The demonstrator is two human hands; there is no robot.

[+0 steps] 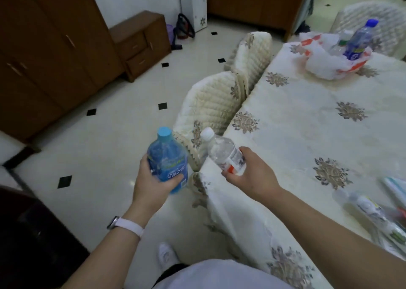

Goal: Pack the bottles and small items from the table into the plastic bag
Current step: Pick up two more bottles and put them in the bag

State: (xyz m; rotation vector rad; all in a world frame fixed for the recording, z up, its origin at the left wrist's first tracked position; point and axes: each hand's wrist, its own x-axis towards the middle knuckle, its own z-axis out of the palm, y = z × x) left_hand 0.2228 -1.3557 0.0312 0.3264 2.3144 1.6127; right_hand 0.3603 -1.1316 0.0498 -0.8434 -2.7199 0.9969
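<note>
Off the near-left corner of the table (307, 123), both hands are up with one bottle each.

Left hand (151, 183): fingers and thumb wrapped round the lower body of the blue bottle (168, 161). It has tinted blue plastic, a light-blue cap and a blue label. It is roughly upright, held out over the floor (98, 145) just clear of the table's edge.

Right hand (252, 174): grips the clear bottle (224, 153) near its base. It has a white cap and a white label with a red band and barcode. The neck tilts up and left, and the body sits above the table's corner edge. The two bottles are near each other, not touching.

Plastic bag (325, 62): at the table's far end, white with orange-red print, crumpled, mouth open upward. A blue-capped bottle (360, 40) leans inside it, with a white-capped bottle (342, 40) just beside; finer detail is blurred.

Table's near-right edge: a tube (373, 214) with a pale label lies flat. More packets sit at the frame edge, too blurred to tell apart.

A long run of floral tablecloth (285, 167) lies between those items and the bag. The cloth drapes over the near-left corner and hangs down.

Two quilted chairs, near chair (211, 106) and far chair (252, 53), stand tight against the table's left side. A third chair (373, 16) stands behind the far end, behind the bag.

Left of the table a wide strip of tiled floor runs to the wooden cabinets (44, 58), well apart from it.
</note>
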